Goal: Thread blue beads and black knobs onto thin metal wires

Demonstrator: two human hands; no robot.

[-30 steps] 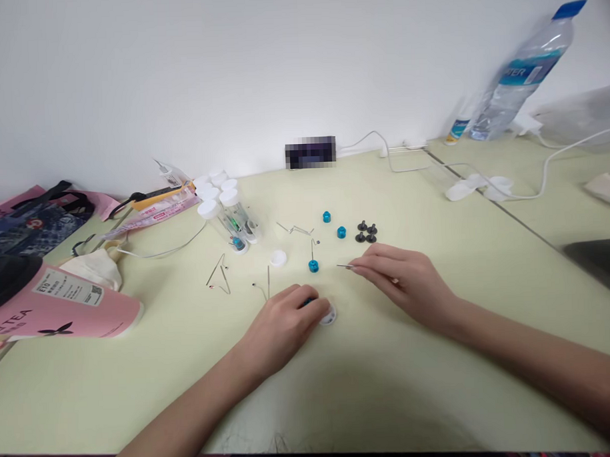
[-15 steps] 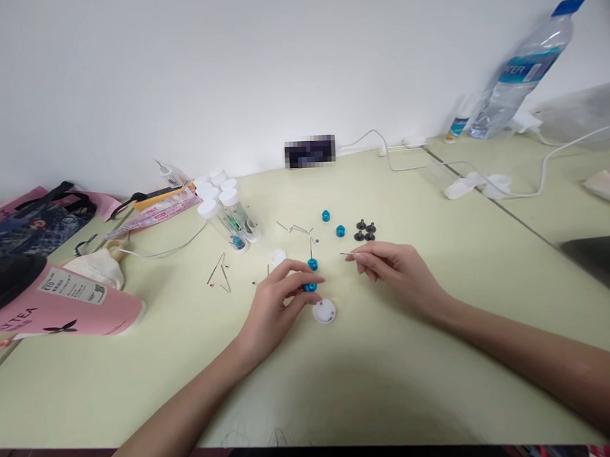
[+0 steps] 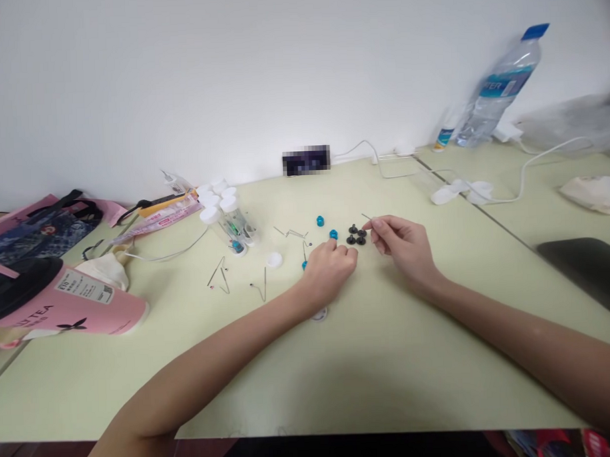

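Note:
My left hand (image 3: pixel 330 266) lies on the pale green table (image 3: pixel 369 359), fingers curled shut, its fingertips right beside a cluster of small black studs (image 3: pixel 356 237). The blue piece it lifted earlier is hidden inside the fingers. My right hand (image 3: pixel 403 246) pinches a thin metal pin (image 3: pixel 366 217) just above those studs. Three small blue pieces sit on the table: one (image 3: pixel 319 220) farther back, one (image 3: pixel 334 234) at my left knuckles, one (image 3: pixel 304 264) behind that hand. A white round cap (image 3: pixel 320 314) peeks from under my left wrist.
Clear vials with white lids (image 3: pixel 228 218) stand left of centre, with bent wires (image 3: pixel 219 277) and a loose white cap (image 3: pixel 274 259) close by. A pink cup (image 3: pixel 72 304) lies on its side far left. A water bottle (image 3: pixel 500 88), cables and a dark object (image 3: pixel 586 266) are on the right.
My left hand picked a blue piece off the white cap and carried it forward and right to the black studs. My right hand moved back a little with the pin.

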